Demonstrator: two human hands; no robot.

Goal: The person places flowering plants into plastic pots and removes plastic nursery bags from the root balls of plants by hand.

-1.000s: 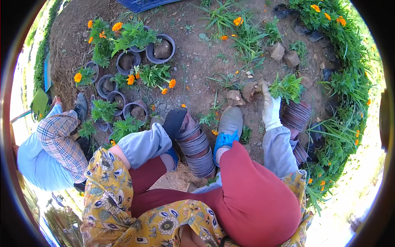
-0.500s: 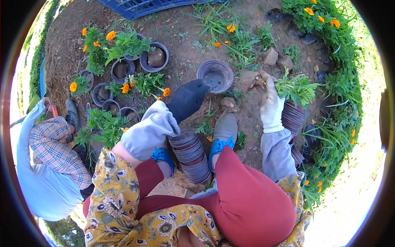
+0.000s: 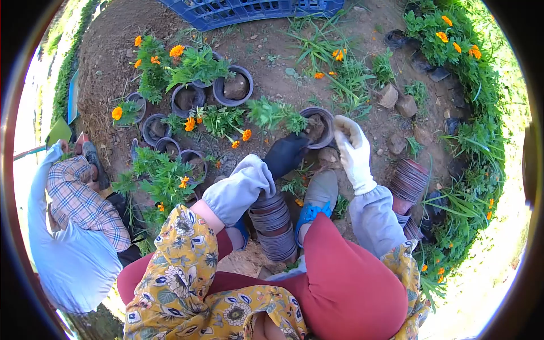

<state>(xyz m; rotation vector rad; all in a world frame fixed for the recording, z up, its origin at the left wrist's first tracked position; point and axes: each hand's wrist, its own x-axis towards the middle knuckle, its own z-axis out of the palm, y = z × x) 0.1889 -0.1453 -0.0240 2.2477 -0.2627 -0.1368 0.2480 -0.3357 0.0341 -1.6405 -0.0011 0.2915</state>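
Note:
A marigold plant with its clod of soil (image 3: 315,129) sits in a grey plastic pot (image 3: 328,137), its green leaves (image 3: 276,115) leaning out over the left rim. My left hand (image 3: 286,154), in a dark glove, grips the pot at its near left rim; its fingertips are partly hidden. On the other side my right hand (image 3: 352,148), in a white glove, is beside the rim, fingers curved and apart, holding nothing. A stack of pots (image 3: 273,226) stands between my feet. Another stack (image 3: 409,180) lies right of my right arm.
Several potted marigolds (image 3: 198,65) stand to the left. A blue crate (image 3: 255,12) is at the top. Soil clods (image 3: 388,96) lie on the right, near a bed of marigolds (image 3: 479,136). At the far left sits another person (image 3: 85,204).
The plant has passed from my right hand into the pot, which stood empty before. My right hand has moved left to the pot's rim. The view has shifted slightly.

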